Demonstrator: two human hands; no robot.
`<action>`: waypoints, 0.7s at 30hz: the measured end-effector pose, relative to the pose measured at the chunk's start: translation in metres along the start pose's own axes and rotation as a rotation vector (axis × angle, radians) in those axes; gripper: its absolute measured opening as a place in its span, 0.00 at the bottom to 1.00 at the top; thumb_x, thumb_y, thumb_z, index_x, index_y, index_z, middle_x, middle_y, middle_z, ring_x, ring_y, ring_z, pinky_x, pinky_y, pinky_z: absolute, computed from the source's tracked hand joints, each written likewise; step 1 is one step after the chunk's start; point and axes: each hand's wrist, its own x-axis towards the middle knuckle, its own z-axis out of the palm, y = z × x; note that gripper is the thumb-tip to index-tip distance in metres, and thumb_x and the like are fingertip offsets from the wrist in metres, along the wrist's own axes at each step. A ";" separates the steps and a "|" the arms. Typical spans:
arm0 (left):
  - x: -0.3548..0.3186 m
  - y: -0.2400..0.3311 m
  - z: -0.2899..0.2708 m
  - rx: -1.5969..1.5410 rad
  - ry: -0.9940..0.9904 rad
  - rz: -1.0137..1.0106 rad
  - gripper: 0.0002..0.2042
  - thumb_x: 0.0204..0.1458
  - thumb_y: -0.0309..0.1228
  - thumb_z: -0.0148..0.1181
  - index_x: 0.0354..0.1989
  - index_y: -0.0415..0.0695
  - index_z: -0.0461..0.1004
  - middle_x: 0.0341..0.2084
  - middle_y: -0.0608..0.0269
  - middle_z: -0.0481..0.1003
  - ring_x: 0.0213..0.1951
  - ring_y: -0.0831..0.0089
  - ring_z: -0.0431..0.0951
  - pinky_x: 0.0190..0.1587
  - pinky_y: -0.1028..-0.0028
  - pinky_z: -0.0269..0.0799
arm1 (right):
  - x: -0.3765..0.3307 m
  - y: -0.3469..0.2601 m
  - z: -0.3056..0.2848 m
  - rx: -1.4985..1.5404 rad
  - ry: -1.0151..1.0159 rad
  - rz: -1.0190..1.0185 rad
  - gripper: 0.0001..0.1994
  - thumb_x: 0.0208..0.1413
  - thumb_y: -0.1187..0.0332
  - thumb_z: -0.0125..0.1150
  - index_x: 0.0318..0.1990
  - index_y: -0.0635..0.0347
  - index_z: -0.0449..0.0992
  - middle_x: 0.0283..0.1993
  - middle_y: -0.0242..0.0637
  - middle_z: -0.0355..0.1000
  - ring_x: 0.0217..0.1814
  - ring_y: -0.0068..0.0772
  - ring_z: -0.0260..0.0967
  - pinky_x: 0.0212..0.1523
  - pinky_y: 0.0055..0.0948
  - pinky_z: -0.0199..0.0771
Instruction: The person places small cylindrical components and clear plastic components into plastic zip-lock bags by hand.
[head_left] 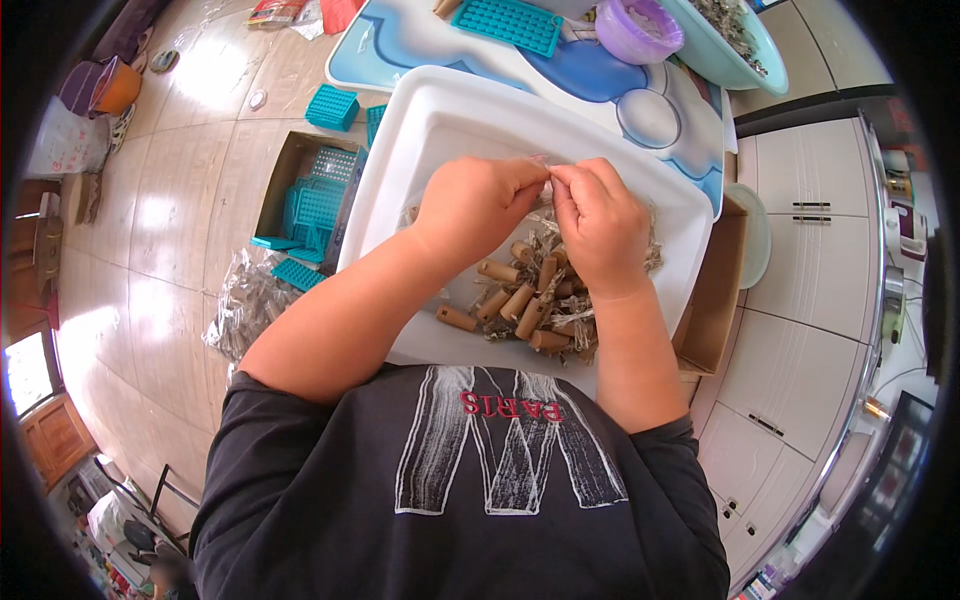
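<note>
Two hands work close together above a white tub (388,170); clock positions are read from the tub's middle, 12 at the far edge. Left hand (468,203) is curled, thumb and forefinger drawn together; right hand (606,225) mirrors it, its pinched tips meeting the left's just short of 12. Both appear to grip one small pale piece (541,158), too small and too covered by fingers to identify. Opposed pinches presumably give fine control over something this slight, and holding it over the tub means anything dropped should land inside. Brown cylinders (517,302) lie loose at 5 to 6 o'clock, tangled with crinkled film; the raised walls likely keep them from rolling off. Past the rim at 12, a teal perforated tray (507,25) rests on a blue-and-white surface (575,75), with a lilac bowl (612,38) at 1 and a turquoise basin (715,65) beyond it. At 9 o'clock, a cardboard box (292,155) corrals more teal racks (318,208), probably for easy reach; a clear plastic bag (245,315) sits at 8. Another open carton (718,290) stands near 4, partly hidden by the tub.
</note>
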 end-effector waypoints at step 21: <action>0.002 -0.006 0.006 -0.301 0.071 -0.062 0.08 0.46 0.32 0.57 0.34 0.46 0.77 0.20 0.54 0.74 0.23 0.60 0.75 0.29 0.69 0.70 | -0.004 0.005 0.003 0.432 0.065 0.302 0.02 0.49 0.73 0.57 0.30 0.59 0.72 0.27 0.30 0.69 0.24 0.21 0.67 0.24 0.19 0.66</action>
